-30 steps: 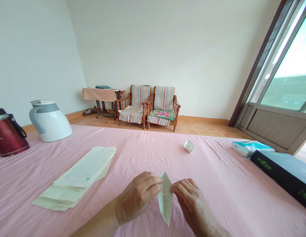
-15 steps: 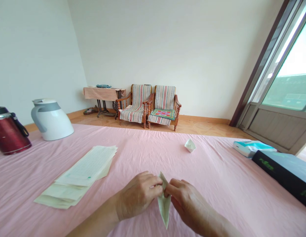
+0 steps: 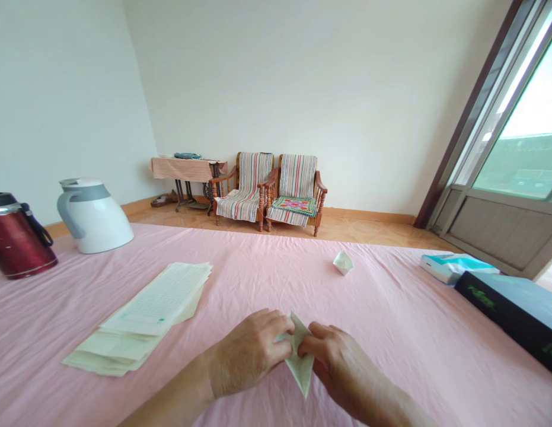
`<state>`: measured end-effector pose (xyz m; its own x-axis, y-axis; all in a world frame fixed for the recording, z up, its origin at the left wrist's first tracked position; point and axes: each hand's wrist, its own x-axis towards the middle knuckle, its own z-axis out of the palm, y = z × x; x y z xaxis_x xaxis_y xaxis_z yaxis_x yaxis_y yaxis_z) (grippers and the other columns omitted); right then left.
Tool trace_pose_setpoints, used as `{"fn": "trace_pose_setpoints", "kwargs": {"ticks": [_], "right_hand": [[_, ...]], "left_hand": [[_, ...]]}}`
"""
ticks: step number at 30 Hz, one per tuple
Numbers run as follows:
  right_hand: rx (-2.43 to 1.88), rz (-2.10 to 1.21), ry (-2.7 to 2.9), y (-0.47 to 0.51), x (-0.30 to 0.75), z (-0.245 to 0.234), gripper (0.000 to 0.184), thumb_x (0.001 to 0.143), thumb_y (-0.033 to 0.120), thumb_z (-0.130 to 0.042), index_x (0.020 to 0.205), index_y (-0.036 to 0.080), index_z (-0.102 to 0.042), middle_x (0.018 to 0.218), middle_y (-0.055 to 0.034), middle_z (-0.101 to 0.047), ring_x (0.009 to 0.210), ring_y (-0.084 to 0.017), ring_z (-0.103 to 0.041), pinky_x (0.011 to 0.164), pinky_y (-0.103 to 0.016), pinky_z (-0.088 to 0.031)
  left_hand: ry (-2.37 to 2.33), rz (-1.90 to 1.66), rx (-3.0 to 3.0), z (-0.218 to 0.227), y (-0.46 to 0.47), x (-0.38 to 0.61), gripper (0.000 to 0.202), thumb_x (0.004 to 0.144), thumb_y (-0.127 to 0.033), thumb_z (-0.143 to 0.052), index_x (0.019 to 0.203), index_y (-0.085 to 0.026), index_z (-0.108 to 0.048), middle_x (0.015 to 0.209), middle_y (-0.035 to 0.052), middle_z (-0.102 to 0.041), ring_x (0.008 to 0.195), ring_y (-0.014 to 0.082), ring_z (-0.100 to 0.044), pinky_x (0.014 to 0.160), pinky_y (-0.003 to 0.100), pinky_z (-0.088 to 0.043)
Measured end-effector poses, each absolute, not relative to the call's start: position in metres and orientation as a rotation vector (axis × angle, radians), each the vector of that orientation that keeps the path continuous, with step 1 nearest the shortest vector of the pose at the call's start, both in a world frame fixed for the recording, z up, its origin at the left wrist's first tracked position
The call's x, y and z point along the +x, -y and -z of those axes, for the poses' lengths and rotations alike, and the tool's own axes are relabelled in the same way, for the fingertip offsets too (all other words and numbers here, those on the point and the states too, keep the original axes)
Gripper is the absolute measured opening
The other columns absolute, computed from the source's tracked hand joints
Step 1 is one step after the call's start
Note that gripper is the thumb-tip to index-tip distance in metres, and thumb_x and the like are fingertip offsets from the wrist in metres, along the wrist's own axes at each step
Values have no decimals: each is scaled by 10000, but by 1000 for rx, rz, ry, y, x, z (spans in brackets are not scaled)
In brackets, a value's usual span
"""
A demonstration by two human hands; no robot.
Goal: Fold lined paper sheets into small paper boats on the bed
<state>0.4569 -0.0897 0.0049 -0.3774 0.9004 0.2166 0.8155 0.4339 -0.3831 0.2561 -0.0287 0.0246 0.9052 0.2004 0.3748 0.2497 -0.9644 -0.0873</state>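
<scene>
Between my two hands is a piece of folded pale-green paper (image 3: 301, 369), pointed at its top and bottom ends, held just over the pink cloth. My left hand (image 3: 254, 350) pinches its left side, fingers curled and pressed together. From the right, my right hand (image 3: 335, 360) grips the other side, with its thumb and fingertips in the paper's middle. The fingers cover part of the folds. A small folded paper boat (image 3: 343, 263) sits on the cloth beyond my right hand. To the left lies a stack of gridded paper sheets (image 3: 142, 317).
A red thermos flask (image 3: 22, 243) and a white-and-grey jug (image 3: 98, 219) stand at the left on the pink tablecloth (image 3: 258, 261). A black box (image 3: 511, 314) and a blue-and-white packet (image 3: 456, 267) lie at the right. Two wooden armchairs (image 3: 269, 190) are against the far wall.
The folded paper has opened wider between my hands, its lower point moving up and slightly right. Both hands stay in nearly the same place, still gripping it.
</scene>
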Motion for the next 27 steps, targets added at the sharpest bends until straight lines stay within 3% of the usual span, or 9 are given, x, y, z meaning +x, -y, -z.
{"fn": "trace_pose_setpoints", "kwargs": {"ticks": [5,12,14,16,19,23,27], "right_hand": [[-1425,-456,2200,90,459,-6,199,767,30,-517,794,211,-594,806,14,-559,697,-112,-553,636,-216,-370],[-1285,-697,1980,91,459,-12,124,817,112,-536,811,212,-608,855,10,-554,724,-109,-546,644,-211,-389],[-1237,-767,1919,92,459,-10,102,819,145,-558,828,217,-630,880,7,-569,740,-112,-547,647,-207,-396],[-1221,-821,1864,90,459,-6,73,834,210,-569,834,211,-642,899,0,-585,744,-116,-549,643,-204,-398],[-1394,-804,1776,83,457,6,233,871,323,-515,721,173,-610,763,4,-562,672,-113,-514,593,-204,-375],[-1713,-743,1703,72,454,16,354,865,362,-452,570,173,-509,541,40,-439,532,-100,-449,494,-212,-294],[-1794,-684,1718,67,455,12,304,808,314,-491,535,181,-501,511,30,-473,525,-111,-480,493,-223,-271]], "left_hand": [[433,736,-3098,-18,27,256,102,920,-161,-532,868,-177,-618,1057,61,-582,920,181,-545,819,312,-440],[799,1333,-3332,-3,31,263,121,853,-99,-593,853,-187,-676,1331,82,-424,1155,205,-477,957,322,-402],[963,1400,-3375,0,31,266,56,811,-118,-646,788,-168,-660,1173,79,-539,1043,193,-541,907,300,-423],[1221,1391,-3411,2,31,269,74,783,-146,-664,720,-150,-625,883,36,-598,827,160,-577,737,242,-450],[1610,1348,-3380,8,31,274,167,760,-178,-649,626,-142,-555,621,-34,-490,597,112,-490,535,194,-360],[1788,1379,-3306,13,31,279,162,721,-147,-623,642,-164,-482,578,-65,-442,553,97,-453,503,185,-318],[1856,1349,-3215,14,33,282,153,706,-83,-582,784,-181,-494,606,-66,-508,546,106,-499,503,187,-352]]}}
